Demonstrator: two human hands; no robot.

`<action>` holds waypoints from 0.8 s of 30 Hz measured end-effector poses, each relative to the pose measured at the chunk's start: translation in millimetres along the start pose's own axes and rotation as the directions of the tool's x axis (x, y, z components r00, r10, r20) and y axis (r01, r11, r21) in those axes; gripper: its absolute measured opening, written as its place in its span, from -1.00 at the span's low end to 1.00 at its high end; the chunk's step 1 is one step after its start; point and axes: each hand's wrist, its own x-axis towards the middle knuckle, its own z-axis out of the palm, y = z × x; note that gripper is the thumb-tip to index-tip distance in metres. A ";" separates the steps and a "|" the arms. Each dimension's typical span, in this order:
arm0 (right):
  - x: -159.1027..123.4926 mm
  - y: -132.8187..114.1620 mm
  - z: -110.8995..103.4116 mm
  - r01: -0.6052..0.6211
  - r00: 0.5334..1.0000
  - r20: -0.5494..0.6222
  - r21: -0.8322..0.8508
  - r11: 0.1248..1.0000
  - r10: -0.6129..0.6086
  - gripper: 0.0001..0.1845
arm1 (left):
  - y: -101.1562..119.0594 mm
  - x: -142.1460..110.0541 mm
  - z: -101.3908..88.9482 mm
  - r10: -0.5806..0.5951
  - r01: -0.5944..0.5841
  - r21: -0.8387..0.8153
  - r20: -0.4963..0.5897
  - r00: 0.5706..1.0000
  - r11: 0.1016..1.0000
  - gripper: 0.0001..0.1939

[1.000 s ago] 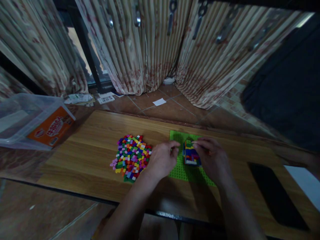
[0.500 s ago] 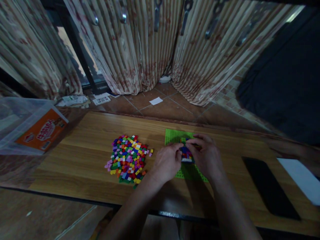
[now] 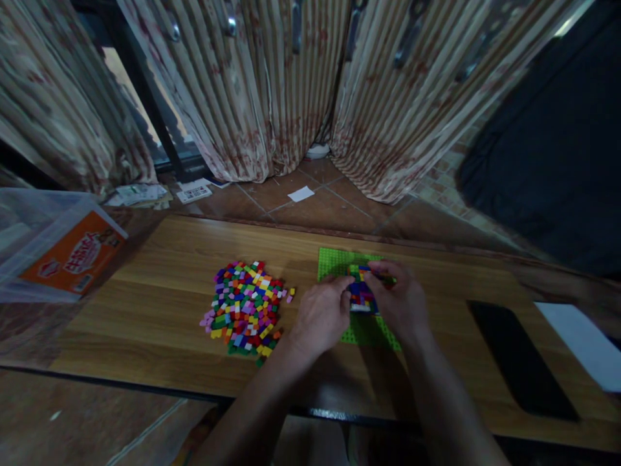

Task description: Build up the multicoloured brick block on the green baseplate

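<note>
A green studded baseplate (image 3: 332, 259) lies on the wooden table. On it sits a low build of toy bricks (image 3: 359, 292), blue, red, yellow and green on top, with a white strip at its near edge. My left hand (image 3: 323, 314) has its fingers curled, with thumb and fingertips pressed to the build's left side. From the right, my right hand (image 3: 400, 298) closes on the build, thumb on top and fingers bent along the far right side. Any single loose brick between the fingertips is hidden.
Left of the baseplate spreads a pile of loose coloured bricks (image 3: 247, 310). A clear plastic box (image 3: 63, 249) with an orange label stands at the far left. On the right lie a black flat object (image 3: 521, 359) and a white sheet (image 3: 577, 343). Curtains (image 3: 252, 97) hang behind.
The view has shifted slightly. My right thumb and fingers have moved a little across the build, showing more of its far top edge. My left hand stays at the left side.
</note>
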 end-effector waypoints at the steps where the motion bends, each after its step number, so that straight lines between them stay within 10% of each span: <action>1: -0.6 0.0 1.9 -0.003 1.000 -0.002 -0.005 1.000 0.003 -0.69 | -0.4 -0.4 0.6 0.005 -0.005 0.006 -0.003 1.000 1.000 -0.63; 24: -1.2 -0.4 7.2 0.029 1.000 0.008 -0.003 1.000 -0.029 -0.78 | 3.3 -3.0 3.7 0.123 -0.130 0.280 0.044 0.991 0.951 -0.70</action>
